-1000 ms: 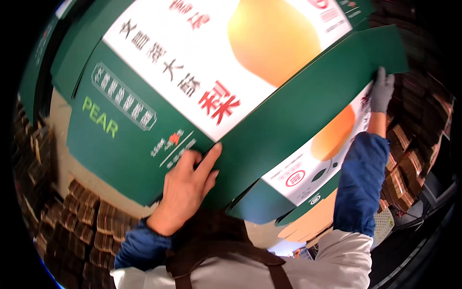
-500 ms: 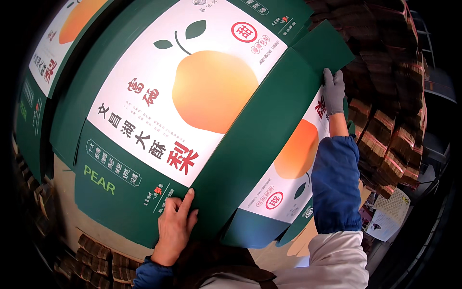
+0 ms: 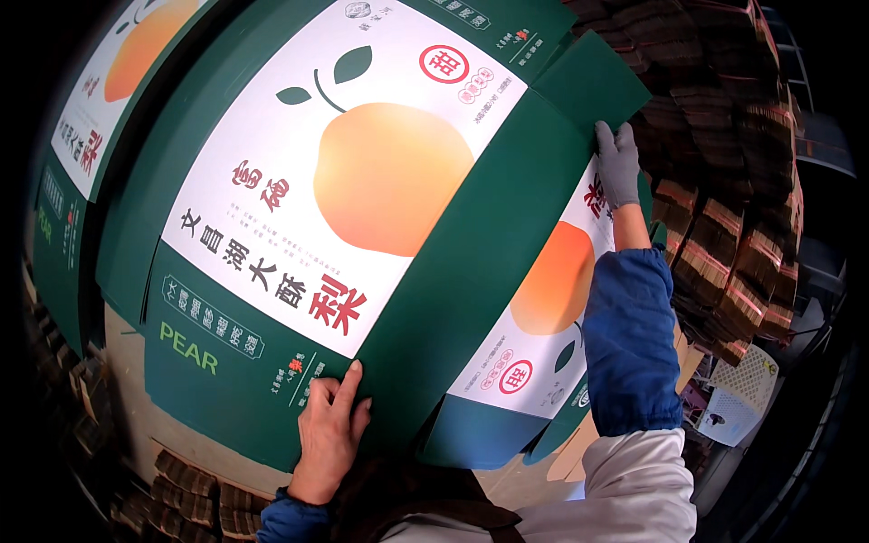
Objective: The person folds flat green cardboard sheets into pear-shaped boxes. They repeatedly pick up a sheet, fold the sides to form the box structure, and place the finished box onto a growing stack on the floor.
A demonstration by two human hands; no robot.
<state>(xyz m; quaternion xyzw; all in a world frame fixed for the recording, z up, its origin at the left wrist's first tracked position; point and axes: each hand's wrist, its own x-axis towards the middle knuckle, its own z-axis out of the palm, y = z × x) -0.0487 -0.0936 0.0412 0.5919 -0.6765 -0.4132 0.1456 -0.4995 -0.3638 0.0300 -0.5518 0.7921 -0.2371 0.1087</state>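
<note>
Dark apron (image 3: 407,493) and blue sleeves (image 3: 631,344) are seen nearest. Left hand (image 3: 326,439), bare, is laid on the near crease of the green carton (image 3: 453,262); index finger is extended to the white panel's corner, other fingers loosely bent. Carton is spread right in front of the body, angled. Its main panel is printed with a yellow-orange pear, a row of black characters ended by a large red one, and a red ring mark (image 3: 444,64); light-green Latin lettering (image 3: 188,350) is set on the near-left green panel. Similar pear artwork is repeated on the right-hand side panel. Right arm is stretched out; right hand (image 3: 619,172), grey-gloved, is placed at the far-right flap, fingers pointed away. Both hands are in contact; pinching or just pressing can't be determined. Beyond, another printed carton (image 3: 86,136) is seen left, banded brown cardboard bundles (image 3: 724,262) right.
</note>
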